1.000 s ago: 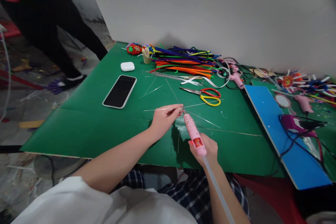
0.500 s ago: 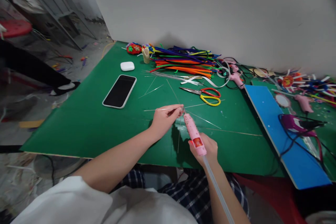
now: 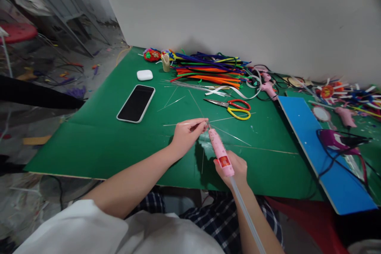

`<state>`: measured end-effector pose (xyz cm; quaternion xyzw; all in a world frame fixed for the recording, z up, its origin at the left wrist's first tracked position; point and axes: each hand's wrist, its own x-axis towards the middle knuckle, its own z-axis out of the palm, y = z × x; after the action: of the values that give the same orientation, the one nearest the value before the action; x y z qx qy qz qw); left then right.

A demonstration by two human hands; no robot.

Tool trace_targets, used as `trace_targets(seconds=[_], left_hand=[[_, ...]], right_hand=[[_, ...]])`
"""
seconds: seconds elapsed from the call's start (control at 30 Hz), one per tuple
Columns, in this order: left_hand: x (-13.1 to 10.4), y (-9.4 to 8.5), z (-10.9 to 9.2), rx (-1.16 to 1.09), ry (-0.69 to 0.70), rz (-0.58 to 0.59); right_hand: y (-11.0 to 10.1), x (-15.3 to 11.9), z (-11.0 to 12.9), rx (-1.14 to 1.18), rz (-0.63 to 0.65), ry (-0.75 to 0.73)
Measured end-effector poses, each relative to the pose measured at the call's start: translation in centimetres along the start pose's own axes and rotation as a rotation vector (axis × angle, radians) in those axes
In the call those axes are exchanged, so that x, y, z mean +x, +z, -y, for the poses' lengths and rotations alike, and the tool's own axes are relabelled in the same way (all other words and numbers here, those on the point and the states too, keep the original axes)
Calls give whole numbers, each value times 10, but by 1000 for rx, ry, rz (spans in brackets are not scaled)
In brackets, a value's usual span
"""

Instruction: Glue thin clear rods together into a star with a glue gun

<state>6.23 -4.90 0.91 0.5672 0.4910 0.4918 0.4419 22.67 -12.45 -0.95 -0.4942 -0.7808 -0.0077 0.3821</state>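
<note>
My right hand (image 3: 233,168) grips a pink hot glue gun (image 3: 218,147) with a clear glue stick (image 3: 247,214) sticking out of its back end. The gun's metal nozzle reaches the fingertips of my left hand (image 3: 189,135). Those fingers pinch thin wires (image 3: 230,134) where several of them meet and spread out like a star. Exactly where nozzle and wires touch is too small to tell. Just beyond lie scissors (image 3: 229,107) with one red and one yellow handle. More loose thin wires (image 3: 171,103) rest on the green table (image 3: 98,147).
Pipe cleaners (image 3: 208,69) in many colours lie along the wall. A phone (image 3: 136,104) and a white earbud case (image 3: 144,75) are at left. On the right are a blue board (image 3: 321,151), a purple corded tool (image 3: 333,141) and another pink glue gun (image 3: 345,117).
Both my hands, the glue gun and the wires stay in nearly the same place. At far left, another person's dark-clothed leg has shifted and the shoe no longer shows.
</note>
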Motion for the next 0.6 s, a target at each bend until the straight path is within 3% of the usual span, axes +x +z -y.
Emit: trace_targets(seconds=[0.6], left_hand=[[0,0,1,-35,-3,0]], right_hand=[[1,-2,-1,-8,5,-9]])
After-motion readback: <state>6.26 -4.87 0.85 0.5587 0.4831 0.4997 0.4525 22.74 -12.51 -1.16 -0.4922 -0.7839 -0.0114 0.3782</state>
